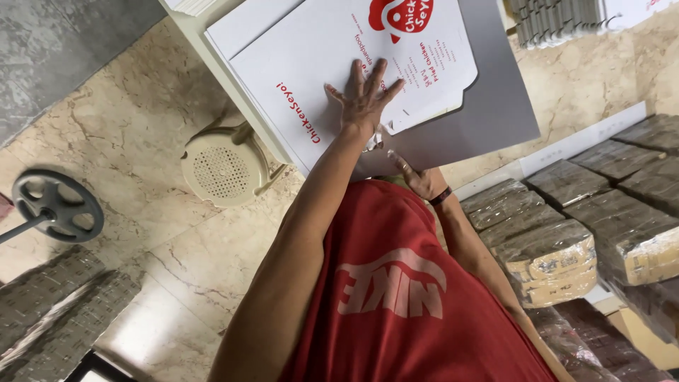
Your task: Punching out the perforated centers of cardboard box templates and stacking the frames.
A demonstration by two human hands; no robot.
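Head view: a flat white printed carton blank (pixel 332 49), top centre, is pressed under the spread left hand (pixel 366 99); the right hand (pixel 416 177) supports its lower edge, grip unclear. Judged light, stiff, creasable; best held by edges.

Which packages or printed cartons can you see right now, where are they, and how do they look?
Flat carton sheet: top centre, under the left hand; white with red print.
Grey board: beneath it, above the right hand.
Wrapped bundles: right side, brown blocks in clear film.
Grey stack: top right.
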